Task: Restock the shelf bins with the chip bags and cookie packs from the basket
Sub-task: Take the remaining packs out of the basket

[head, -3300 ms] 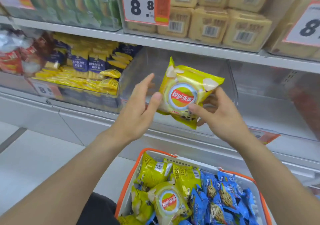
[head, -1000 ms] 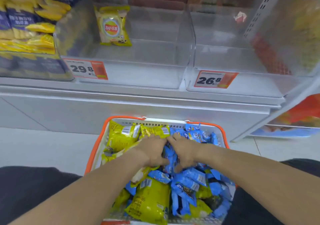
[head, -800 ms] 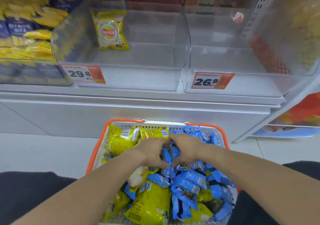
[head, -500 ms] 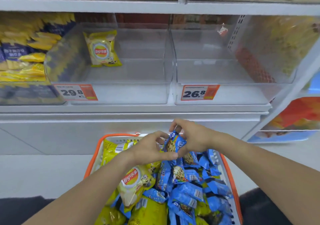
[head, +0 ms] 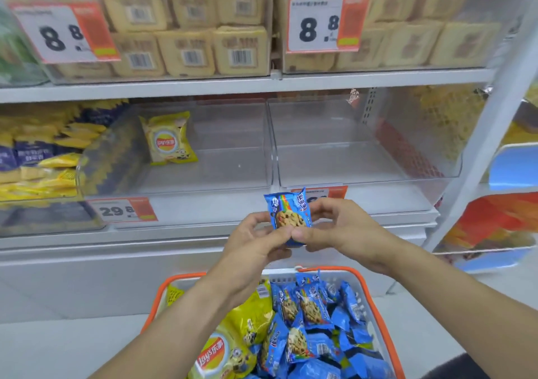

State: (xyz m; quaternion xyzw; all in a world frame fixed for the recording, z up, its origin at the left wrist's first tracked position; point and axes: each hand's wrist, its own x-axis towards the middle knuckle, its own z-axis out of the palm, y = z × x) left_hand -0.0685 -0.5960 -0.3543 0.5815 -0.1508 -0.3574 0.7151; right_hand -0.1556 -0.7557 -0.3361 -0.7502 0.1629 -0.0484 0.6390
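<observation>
My left hand (head: 256, 237) and right hand (head: 334, 230) both pinch one blue cookie pack (head: 288, 214), held upright above the basket (head: 365, 288), thumbs meeting at its lower edge. Basket holds more cookie packs and yellow chip bags (head: 230, 346). Above the basket, left clear bin (head: 203, 180) has one chip bag (head: 168, 139) leaning at back; right bin (head: 364, 174) looks bare, though glare blurs it.

Above me, tan packets (head: 186, 23) with barcodes fill the top shelf behind two 8.8 price tags (head: 326, 23). To my left, yellow and navy packs (head: 37, 151) crowd a neighbouring bin. A 29.8 price tag (head: 122, 211) fronts the lower shelf.
</observation>
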